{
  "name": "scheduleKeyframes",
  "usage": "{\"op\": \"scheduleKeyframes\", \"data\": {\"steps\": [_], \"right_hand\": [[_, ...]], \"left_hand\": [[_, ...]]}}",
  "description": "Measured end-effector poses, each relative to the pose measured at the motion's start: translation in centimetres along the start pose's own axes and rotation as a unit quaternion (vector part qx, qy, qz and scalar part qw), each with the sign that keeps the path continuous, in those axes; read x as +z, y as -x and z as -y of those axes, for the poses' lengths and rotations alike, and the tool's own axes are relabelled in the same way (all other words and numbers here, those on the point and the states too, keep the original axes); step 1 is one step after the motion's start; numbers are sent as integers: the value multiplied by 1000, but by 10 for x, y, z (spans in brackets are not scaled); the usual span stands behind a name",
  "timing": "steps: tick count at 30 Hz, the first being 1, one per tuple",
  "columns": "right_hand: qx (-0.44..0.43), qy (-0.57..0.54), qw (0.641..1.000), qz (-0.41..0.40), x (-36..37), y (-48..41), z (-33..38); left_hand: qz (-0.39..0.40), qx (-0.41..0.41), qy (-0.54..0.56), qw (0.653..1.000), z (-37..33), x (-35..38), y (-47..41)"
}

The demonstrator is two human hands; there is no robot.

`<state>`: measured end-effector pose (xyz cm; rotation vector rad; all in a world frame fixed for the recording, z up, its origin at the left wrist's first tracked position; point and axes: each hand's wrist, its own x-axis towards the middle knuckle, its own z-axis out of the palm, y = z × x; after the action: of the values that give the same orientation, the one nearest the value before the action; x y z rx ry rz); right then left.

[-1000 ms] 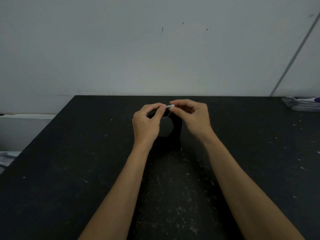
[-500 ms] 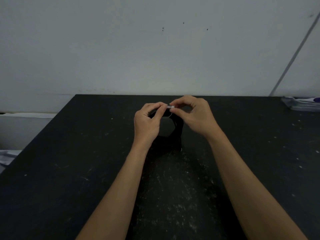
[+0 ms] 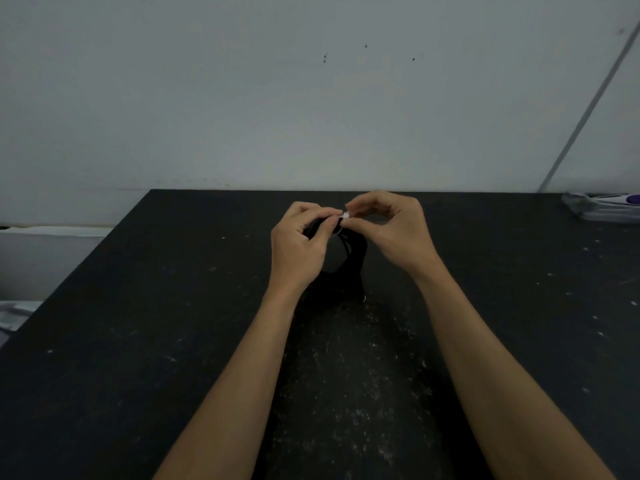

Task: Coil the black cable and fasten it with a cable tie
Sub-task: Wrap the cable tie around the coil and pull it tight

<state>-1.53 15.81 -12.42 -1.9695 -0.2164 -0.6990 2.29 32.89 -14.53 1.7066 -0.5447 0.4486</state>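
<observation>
While the coiled black cable (image 3: 353, 258) stands on the surface (image 3: 138, 323), left hand (image 3: 298, 247) grips its top and right hand (image 3: 391, 230) pinches the white cable tie (image 3: 345, 214) there. Judgement: pull the tail straight and snug, bracing the coil.

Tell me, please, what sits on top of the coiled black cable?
A white cable tie sits atop the cable, pinched by the right hand while the left hand grips the cable. The hands cover most of it; whether it is locked cannot be seen.
</observation>
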Motion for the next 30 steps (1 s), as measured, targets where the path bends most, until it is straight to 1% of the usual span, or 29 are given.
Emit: {"op": "scheduleKeyframes", "data": {"steps": [3, 7, 12, 16, 21, 23, 26, 30], "right_hand": [[-4, 6, 1000, -4, -1, 0, 2], [-10, 16, 1000, -17, 2, 1, 7], [-13, 53, 998, 28, 2, 0, 3], [-60, 119, 991, 13, 5, -1, 2], [-65, 176, 981, 54, 9, -1, 8], [-70, 188, 978, 53, 10, 0, 9], [-74, 208, 974, 50, 10, 1, 8], [-54, 231, 970, 51, 10, 1, 6]], "left_hand": [[0, -14, 9, 1000, 1, 0, 0], [0, -60, 84, 995, -3, 0, 1], [8, -118, 112, 987, 3, -2, -1], [56, -93, 134, 985, 3, 4, 2], [44, -121, 116, 985, 10, 3, 1], [47, -128, 102, 985, 9, 5, 2], [44, -119, 51, 991, 9, 10, 3], [92, -116, 23, 989, 12, 12, 5]]}}
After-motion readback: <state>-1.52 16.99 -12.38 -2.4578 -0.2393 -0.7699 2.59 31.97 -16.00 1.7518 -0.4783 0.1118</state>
